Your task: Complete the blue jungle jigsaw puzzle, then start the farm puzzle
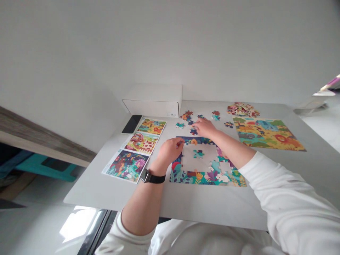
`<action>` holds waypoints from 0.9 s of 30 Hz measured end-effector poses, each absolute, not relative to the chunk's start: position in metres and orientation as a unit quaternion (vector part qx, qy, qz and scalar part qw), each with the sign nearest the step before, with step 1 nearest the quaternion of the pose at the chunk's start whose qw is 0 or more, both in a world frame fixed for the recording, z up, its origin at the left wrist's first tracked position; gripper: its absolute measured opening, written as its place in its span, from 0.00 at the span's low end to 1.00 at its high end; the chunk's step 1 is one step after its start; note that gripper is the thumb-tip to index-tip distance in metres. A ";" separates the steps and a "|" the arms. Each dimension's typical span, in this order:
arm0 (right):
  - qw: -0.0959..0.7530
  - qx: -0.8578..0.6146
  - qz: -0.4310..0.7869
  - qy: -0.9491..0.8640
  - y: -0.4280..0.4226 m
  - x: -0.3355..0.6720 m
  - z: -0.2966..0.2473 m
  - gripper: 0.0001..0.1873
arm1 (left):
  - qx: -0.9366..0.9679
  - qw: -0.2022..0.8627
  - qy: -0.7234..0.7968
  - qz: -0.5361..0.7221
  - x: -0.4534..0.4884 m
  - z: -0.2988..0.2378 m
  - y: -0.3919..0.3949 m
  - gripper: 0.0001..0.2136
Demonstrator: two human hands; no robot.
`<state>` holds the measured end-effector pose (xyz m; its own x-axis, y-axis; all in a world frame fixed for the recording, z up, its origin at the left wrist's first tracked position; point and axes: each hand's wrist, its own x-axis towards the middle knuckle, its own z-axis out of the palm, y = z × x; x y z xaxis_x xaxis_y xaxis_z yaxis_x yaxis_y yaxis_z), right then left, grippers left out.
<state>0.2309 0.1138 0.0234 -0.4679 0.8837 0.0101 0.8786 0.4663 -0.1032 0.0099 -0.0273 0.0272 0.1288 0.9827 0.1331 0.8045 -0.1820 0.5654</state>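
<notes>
A partly assembled jigsaw puzzle (207, 178) lies in front of me, its colourful border framing a pale gap. My left hand (171, 150), with a black watch on the wrist, is over its upper left corner. The fingers there are curled together, and anything between them is hidden. Beyond the top edge, my right hand (204, 127) reaches among loose pieces with fingers extended. Its fingertips are at a dark blue puzzle piece (190, 123). Another dark piece (193, 131) lies just below them. Inside the frame sits a loose teal piece (198, 153).
Left of the puzzle lies a sheet with three pictures (142, 142), beside a black phone (131, 124). A white box (152, 101) stands behind. At right are a finished-looking animal picture (268, 134) and a pile of pieces (243, 109). More loose pieces (216, 115) are scattered at the back.
</notes>
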 end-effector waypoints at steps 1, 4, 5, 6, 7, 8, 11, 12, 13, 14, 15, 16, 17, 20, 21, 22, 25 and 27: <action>0.029 -0.529 0.034 -0.848 0.117 0.229 0.025 0.24 | 0.725 0.183 0.615 0.250 0.010 0.028 -0.028 0.12; 0.037 -0.540 0.030 -0.840 0.128 0.221 0.030 0.23 | 0.721 0.186 0.614 0.262 0.012 0.029 -0.028 0.12; 0.042 -0.533 0.035 -0.844 0.130 0.216 0.031 0.22 | 0.720 0.186 0.613 0.267 0.012 0.028 -0.028 0.12; 0.046 -0.524 0.041 -0.849 0.133 0.210 0.033 0.22 | 0.719 0.186 0.612 0.273 0.012 0.028 -0.028 0.12; 0.047 -0.515 0.048 -0.855 0.134 0.203 0.034 0.22 | 0.715 0.186 0.613 0.279 0.012 0.027 -0.028 0.12; 0.046 -0.507 0.054 -0.859 0.136 0.196 0.034 0.21 | 0.710 0.187 0.616 0.285 0.011 0.026 -0.028 0.12; 0.037 -0.517 0.073 -0.852 0.139 0.174 0.032 0.22 | 0.696 0.193 0.625 0.295 0.009 0.025 -0.027 0.13; 0.036 -0.530 0.080 -0.844 0.140 0.169 0.030 0.22 | 0.694 0.194 0.626 0.298 0.009 0.025 -0.027 0.14; 0.040 -0.545 0.088 -0.833 0.142 0.164 0.028 0.21 | 0.693 0.193 0.626 0.302 0.008 0.026 -0.027 0.14; 0.048 -0.557 0.099 -0.823 0.143 0.161 0.026 0.20 | 0.693 0.191 0.625 0.305 0.008 0.026 -0.027 0.14; 0.060 -0.565 0.109 -0.816 0.144 0.159 0.024 0.19 | 0.693 0.190 0.623 0.308 0.007 0.026 -0.026 0.14; 0.076 -0.567 0.118 -0.811 0.145 0.159 0.022 0.18 | 0.693 0.189 0.623 0.311 0.007 0.026 -0.026 0.14; 0.093 -0.566 0.125 -0.810 0.145 0.159 0.020 0.17 | 0.691 0.188 0.623 0.313 0.006 0.026 -0.025 0.14; 0.147 -0.566 0.147 -0.798 0.143 0.164 0.017 0.16 | 0.685 0.188 0.627 0.320 0.005 0.026 -0.024 0.14; 0.162 -0.570 0.167 -0.788 0.142 0.168 0.017 0.15 | 0.684 0.189 0.628 0.320 0.005 0.026 -0.023 0.14; 0.178 -0.572 0.199 -0.775 0.140 0.171 0.019 0.13 | 0.685 0.190 0.627 0.319 0.004 0.026 -0.023 0.15; 0.235 -0.551 0.354 -0.718 0.130 0.188 0.027 0.11 | 0.699 0.194 0.612 0.314 0.005 0.025 -0.023 0.15; 0.285 -0.512 0.465 -0.663 0.121 0.204 0.036 0.14 | 0.711 0.191 0.598 0.317 0.005 0.024 -0.023 0.16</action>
